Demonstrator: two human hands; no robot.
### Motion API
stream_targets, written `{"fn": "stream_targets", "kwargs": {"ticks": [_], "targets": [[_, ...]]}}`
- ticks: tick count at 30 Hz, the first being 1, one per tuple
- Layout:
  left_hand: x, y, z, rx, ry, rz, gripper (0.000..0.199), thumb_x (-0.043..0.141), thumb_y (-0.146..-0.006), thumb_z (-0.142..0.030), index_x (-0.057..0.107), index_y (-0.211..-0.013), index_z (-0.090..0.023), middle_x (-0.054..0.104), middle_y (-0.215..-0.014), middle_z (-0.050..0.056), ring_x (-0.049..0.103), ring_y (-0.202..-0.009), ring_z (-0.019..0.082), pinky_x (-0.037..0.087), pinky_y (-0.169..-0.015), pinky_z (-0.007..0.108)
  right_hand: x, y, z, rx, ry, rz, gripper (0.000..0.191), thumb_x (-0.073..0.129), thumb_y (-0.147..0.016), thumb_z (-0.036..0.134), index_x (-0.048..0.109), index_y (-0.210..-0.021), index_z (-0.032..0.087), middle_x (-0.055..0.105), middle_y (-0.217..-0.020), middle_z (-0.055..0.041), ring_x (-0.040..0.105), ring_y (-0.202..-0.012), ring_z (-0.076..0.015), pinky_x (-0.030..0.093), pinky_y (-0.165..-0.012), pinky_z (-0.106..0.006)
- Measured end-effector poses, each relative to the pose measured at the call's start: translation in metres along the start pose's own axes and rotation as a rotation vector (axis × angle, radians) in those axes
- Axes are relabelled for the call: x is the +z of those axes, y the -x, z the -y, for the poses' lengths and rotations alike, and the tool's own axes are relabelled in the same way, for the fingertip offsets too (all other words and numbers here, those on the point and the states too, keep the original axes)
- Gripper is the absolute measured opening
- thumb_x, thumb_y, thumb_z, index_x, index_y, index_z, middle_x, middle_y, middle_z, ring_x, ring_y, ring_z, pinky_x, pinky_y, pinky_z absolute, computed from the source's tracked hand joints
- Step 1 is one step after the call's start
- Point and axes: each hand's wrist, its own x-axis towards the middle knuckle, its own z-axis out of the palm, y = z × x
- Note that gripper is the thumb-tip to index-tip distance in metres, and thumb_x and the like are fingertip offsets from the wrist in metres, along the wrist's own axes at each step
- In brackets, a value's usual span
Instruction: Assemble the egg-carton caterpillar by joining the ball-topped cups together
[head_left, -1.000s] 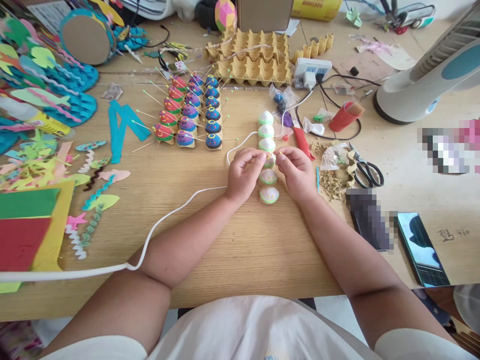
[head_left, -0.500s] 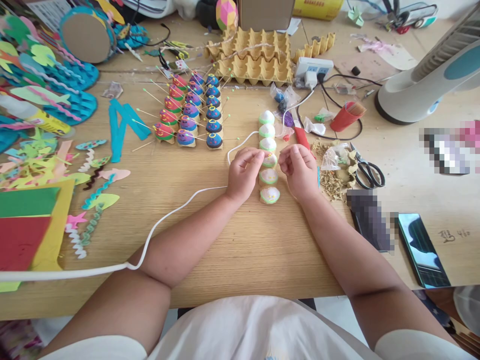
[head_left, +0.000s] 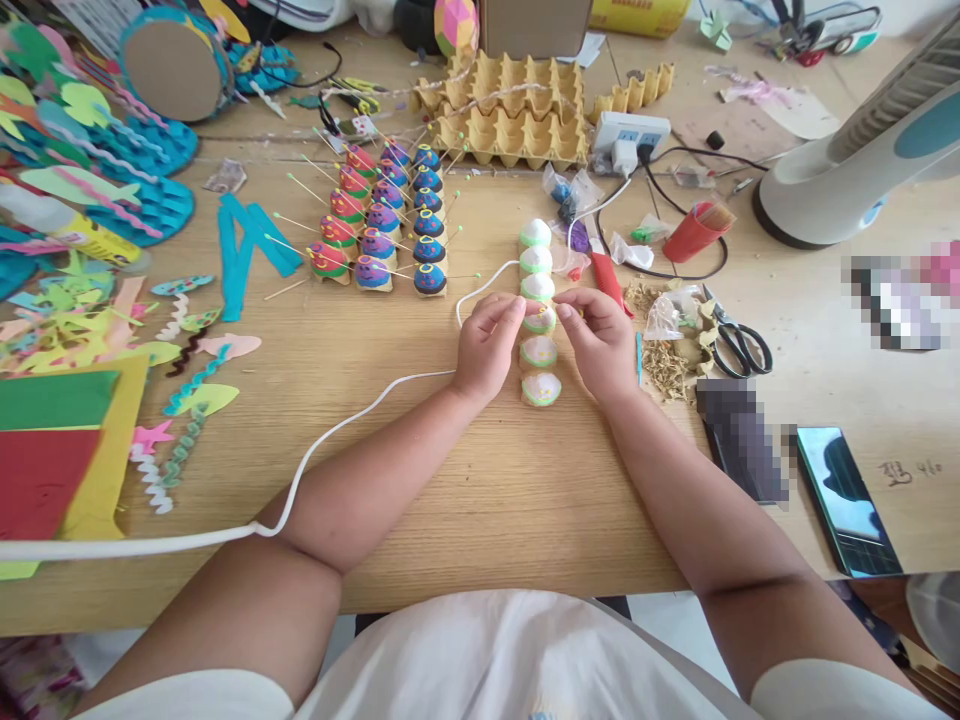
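Flanking white-topped cups (head_left: pixel 540 387), hands (head_left: pixel 484 350) (head_left: pixel 606 350) apart, grip unclear; wooden table (head_left: pixel 480 510) cluttered, egg trays (head_left: pixel 514 130) toward back.

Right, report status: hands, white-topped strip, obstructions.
Left hand, right hand flanking white-topped strip. Grips unclear. White cable crossing left forearm.

1. Between the forearms it's plain bare tabletop (head_left: pixel 510 500), so an easy lane from the near edge up to the row of white-topped domes (head_left: pixel 540 352).
2. Left hand (head_left: pixel 486 350) and right hand (head_left: pixel 598 345) flank that row, so coming in sideways there is a no-go.
3. Decent gap between that row and the painted domes (head_left: pixel 375 240), but the white cord (head_left: pixel 150 549) snakes through. Mind the thin sticks (head_left: pixel 286 246) poking out too.
4. Right of the right hand is cramped: wood shavings (head_left: pixel 666 370), scissors (head_left: pixel 741 348).
5. Far end's walled off by egg trays (head_left: pixel 517 112).
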Motion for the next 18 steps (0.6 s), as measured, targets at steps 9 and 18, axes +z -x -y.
{"fn": "stream_targets", "kwargs": {"ticks": [9,18], "targets": [[0.0014,-0.0008,0.0005,-0.013,0.014,-0.010,0.071,0.050,-0.105,-0.086,0.082,-0.081,-0.026,0.084,-0.095,0.005,0.077,-0.106,0.023,0.060,-0.107,0.042,0.0011,0.0025,0.0011,-0.041,-0.005,0.078,0.039,0.089,-0.089,0.066,0.079,-0.100,0.030,0.061,-0.078,0.0019,0.051,-0.070,-0.0150,0.043,-0.063,-0.033],[0.0033,-0.0022,0.0041,-0.038,-0.011,-0.045,0.073,0.046,-0.108,-0.083,0.079,-0.078,-0.025,0.082,-0.087,0.004,0.078,-0.100,0.022,0.059,-0.105,0.041,-0.0022,0.0054,0.0042,-0.208,0.274,0.138,0.013,0.082,-0.096,0.036,0.082,-0.106,0.028,0.055,-0.071,0.0047,0.046,-0.064,-0.0134,0.042,-0.067,-0.035]]}}
